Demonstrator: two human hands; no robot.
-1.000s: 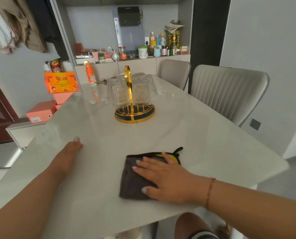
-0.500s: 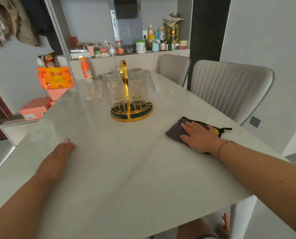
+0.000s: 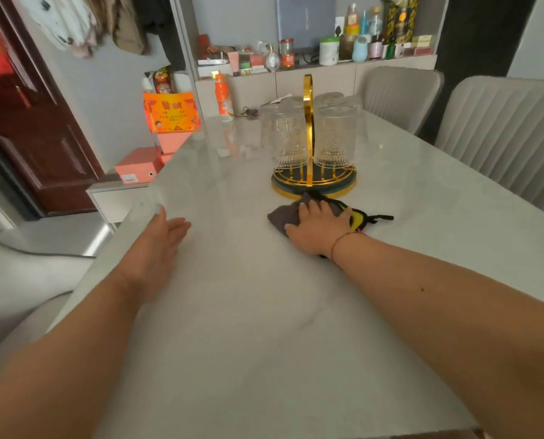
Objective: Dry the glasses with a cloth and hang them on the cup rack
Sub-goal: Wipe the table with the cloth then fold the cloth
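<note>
A gold cup rack (image 3: 308, 128) with a round dark base stands mid-table. Several clear patterned glasses (image 3: 285, 134) hang upside down on it, on both sides of the tall gold handle. A dark grey cloth (image 3: 283, 214) with a yellow patch and black loop lies flat just in front of the rack's base. My right hand (image 3: 318, 228) presses flat on the cloth with straight fingers. Near the table's left edge my left hand (image 3: 160, 240) rests flat on the pale table (image 3: 264, 312), holding nothing.
Two grey padded chairs (image 3: 502, 134) stand along the table's right side. An orange bottle (image 3: 222, 96) and keys sit at the far end. Orange boxes (image 3: 169, 117) are stacked left of the table, and a shelf of bottles and jars lines the back wall.
My right hand has slid the cloth from the near middle out to the right, then back left and forward to the rack's base. My left hand stayed near the left edge.
</note>
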